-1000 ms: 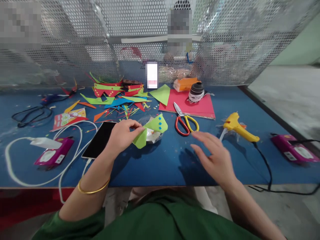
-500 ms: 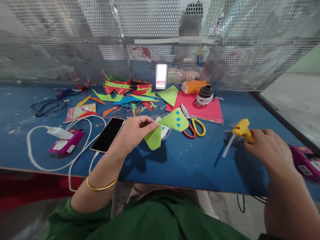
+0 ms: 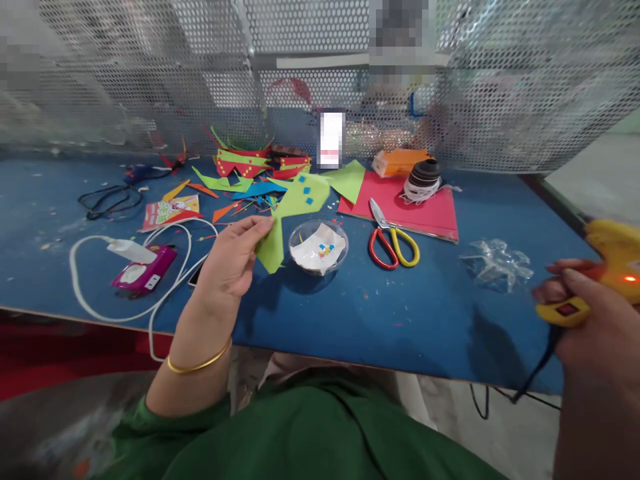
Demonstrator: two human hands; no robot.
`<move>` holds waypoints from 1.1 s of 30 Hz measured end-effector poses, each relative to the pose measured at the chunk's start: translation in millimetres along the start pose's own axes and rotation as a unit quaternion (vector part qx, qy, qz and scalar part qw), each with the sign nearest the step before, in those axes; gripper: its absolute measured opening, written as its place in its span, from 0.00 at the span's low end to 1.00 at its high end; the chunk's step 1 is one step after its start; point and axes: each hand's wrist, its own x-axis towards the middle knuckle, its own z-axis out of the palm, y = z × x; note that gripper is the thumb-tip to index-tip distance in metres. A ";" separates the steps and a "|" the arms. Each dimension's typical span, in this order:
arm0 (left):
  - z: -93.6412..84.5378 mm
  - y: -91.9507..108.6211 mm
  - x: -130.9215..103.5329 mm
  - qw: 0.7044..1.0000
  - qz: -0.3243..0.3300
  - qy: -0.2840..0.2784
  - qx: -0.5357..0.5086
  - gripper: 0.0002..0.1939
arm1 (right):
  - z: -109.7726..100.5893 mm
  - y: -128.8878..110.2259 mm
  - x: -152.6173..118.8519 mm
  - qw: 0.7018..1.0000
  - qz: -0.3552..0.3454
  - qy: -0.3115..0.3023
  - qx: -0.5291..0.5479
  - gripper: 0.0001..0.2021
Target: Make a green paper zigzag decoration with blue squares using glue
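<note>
My left hand (image 3: 227, 260) pinches a lime-green paper cutout (image 3: 305, 197) between thumb and fingers, held up off the table. Blue diamond-shaped pieces stand in a row on its far wing. At the right edge my right hand (image 3: 595, 313) is wrapped round the handle of a yellow hot glue gun (image 3: 617, 257) with a small orange light lit on its side. Its cord hangs below the hand. Just right of the cutout stands a clear bowl (image 3: 320, 270) lined with white paper, holding small blue and yellow bits. Scissors (image 3: 387, 233) with red and yellow handles lie beyond it.
Red paper sheets (image 3: 425, 217) lie at the back, bearing a spool of white string (image 3: 423, 180). Crumpled clear plastic (image 3: 497, 265) is on the right. Red masks (image 3: 240, 163) and paper scraps lie along the mesh screen (image 3: 310, 40). A white cable (image 3: 83, 300) loops at left.
My left hand has moved left with the green cutout, uncovering the bowl. My right hand has shifted right and lifted the glue gun, turning it from the plastic.
</note>
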 end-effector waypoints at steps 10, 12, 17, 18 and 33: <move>19.0 -44.8 -6.4 0.995 -0.072 0.002 -0.065 0.18 | 77.8 0.7 -43.5 0.965 0.169 -0.173 0.102 0.15; 27.0 -45.9 0.6 0.998 -0.048 -0.010 -0.037 0.17 | 92.5 6.0 -44.3 0.950 0.199 -0.210 0.115 0.16; 39.8 -30.6 6.7 0.983 0.114 -0.055 0.134 0.09 | 123.5 4.3 -36.1 0.945 0.199 -0.223 0.132 0.20; 42.8 -25.9 5.0 0.968 0.154 -0.070 0.183 0.08 | 128.2 1.4 -33.4 0.947 0.185 -0.225 0.136 0.19; 53.4 -21.0 1.2 0.892 0.219 -0.163 0.361 0.08 | 119.6 -9.9 -1.1 0.995 -0.058 -0.075 0.024 0.14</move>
